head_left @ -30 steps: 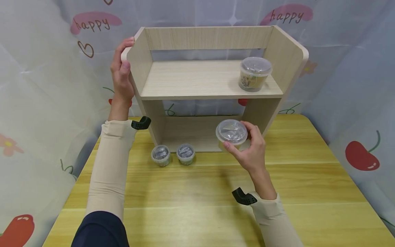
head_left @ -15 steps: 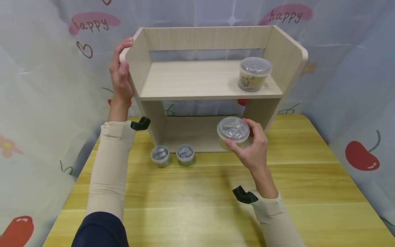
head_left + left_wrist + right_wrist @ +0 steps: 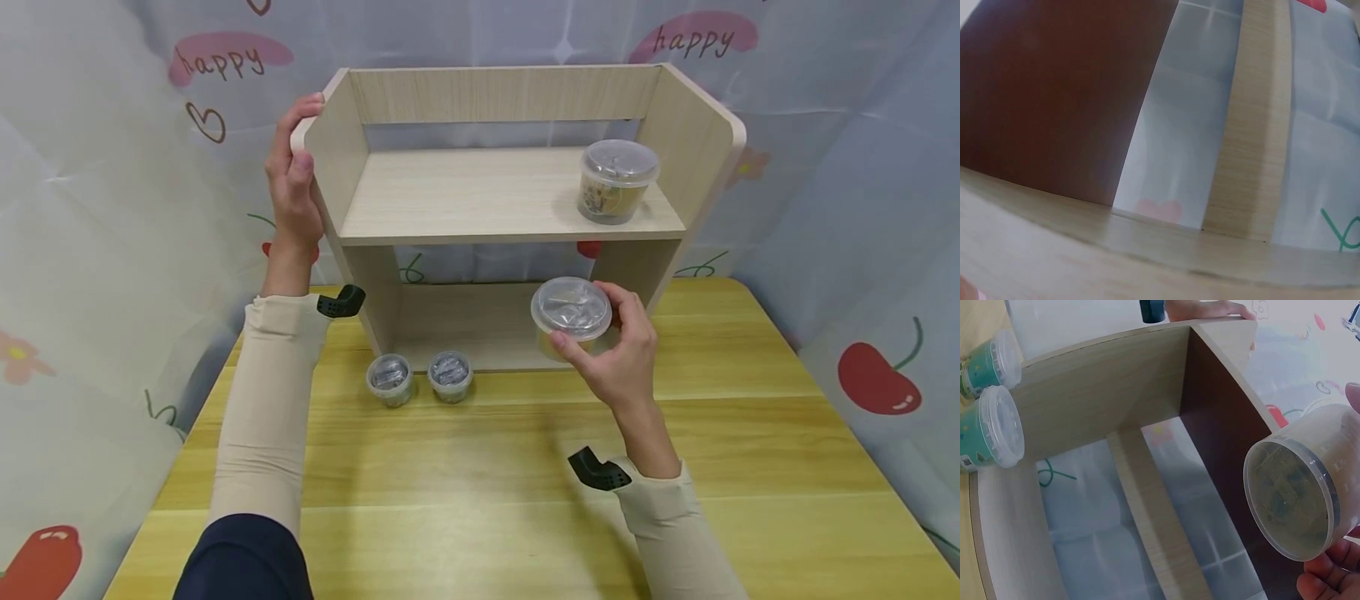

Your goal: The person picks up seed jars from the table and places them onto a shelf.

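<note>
A two-tier wooden shelf (image 3: 457, 200) stands on the table, and my left hand (image 3: 295, 192) grips the upper front edge of its left side panel. In front of the lower tier, my right hand (image 3: 628, 358) holds a clear lidded plastic tub (image 3: 572, 310) by its side, thumb at the front and fingers behind. The right wrist view shows the round bottom of this tub (image 3: 1290, 500), raised and tilted in that view. A similar tub (image 3: 617, 183) sits at the right end of the upper tier. In the left wrist view, only the shelf's boards (image 3: 1250, 125) and a sliver of hand appear.
Two smaller lidded tubs, one on the left (image 3: 389, 380) and one on the right (image 3: 450, 377), stand on the table (image 3: 465, 483) at the shelf's front left. A printed curtain (image 3: 847, 208) hangs behind and on both sides.
My right hand has lifted the tub a little and shifted it slightly right. The left hand keeps its hold on the shelf, and the other tubs stay put.
</note>
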